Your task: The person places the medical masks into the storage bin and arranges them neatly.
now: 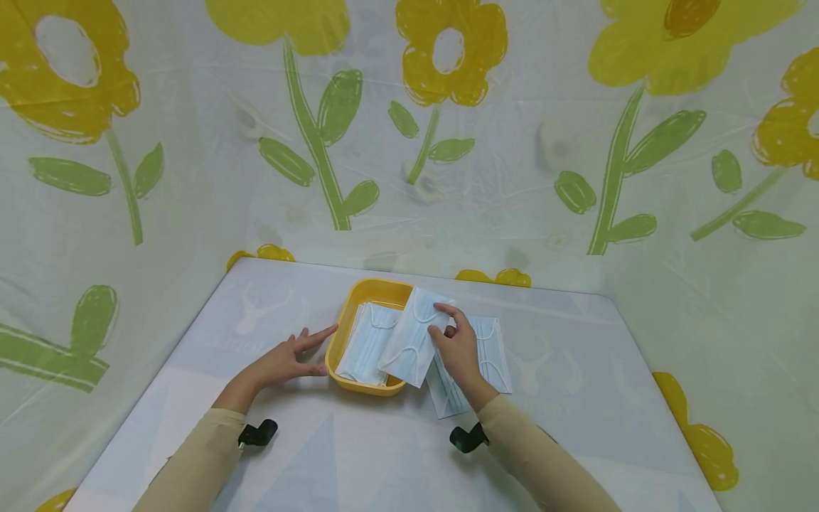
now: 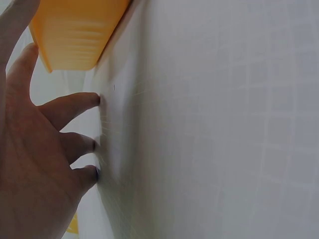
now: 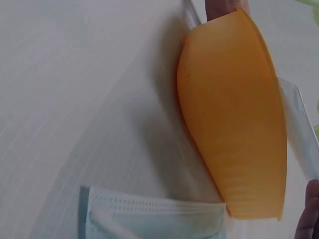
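Note:
A yellow plastic tub (image 1: 365, 389) holds a stack of pale blue pleated face masks (image 1: 366, 345) with white ear loops. My right hand (image 1: 461, 353) pinches one face mask (image 1: 406, 338) between thumb and fingers, tilted above the tub's right side. In the right wrist view, that mask's edge (image 3: 298, 122) shows past the rim. On the left, my left hand (image 1: 281, 363) touches the tub's outer wall with thumb and forefinger spread. Its other fingers reach down to the tabletop in the left wrist view. More face masks (image 1: 491, 348) lie on the table right of the tub, partly hidden beneath my right hand.
The white table (image 1: 576, 427) has faint printed patterns, and its far edge lies just behind the tub. A curtain (image 1: 499, 199) with yellow flowers surrounds it on the back and sides. Black wrist mounts (image 1: 259, 432) stick out beside both sleeves.

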A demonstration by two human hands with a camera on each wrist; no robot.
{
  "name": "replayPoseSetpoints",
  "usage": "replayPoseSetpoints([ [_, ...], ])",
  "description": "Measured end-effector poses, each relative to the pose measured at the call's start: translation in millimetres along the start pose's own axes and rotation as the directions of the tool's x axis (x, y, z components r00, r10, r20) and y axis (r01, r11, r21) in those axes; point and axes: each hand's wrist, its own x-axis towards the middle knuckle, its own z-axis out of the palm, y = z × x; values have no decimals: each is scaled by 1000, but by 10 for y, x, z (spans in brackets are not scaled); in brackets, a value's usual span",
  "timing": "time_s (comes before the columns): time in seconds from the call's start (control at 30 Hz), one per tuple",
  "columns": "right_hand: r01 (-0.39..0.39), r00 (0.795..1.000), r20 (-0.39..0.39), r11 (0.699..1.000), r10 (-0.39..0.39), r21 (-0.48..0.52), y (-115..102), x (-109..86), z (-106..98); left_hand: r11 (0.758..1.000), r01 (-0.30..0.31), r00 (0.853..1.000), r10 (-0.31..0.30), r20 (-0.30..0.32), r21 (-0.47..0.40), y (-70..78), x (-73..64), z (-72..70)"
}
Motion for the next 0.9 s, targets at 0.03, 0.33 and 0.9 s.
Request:
replayPoseSetpoints([
  [0.03, 1, 1000, 2, 1000, -1, -3, -7, 3, 24, 1000, -2, 1000, 2, 0, -1, 0, 1, 0],
  [0.33, -6, 999, 42, 1000, 7, -17, -91, 10, 243, 1000, -18, 1000, 18, -3, -2, -1, -9, -2],
  [0.9, 5, 996, 88, 999, -1, -43, -115, 74, 517, 1000, -21, 1000, 21, -3, -7, 27, -19, -7],
])
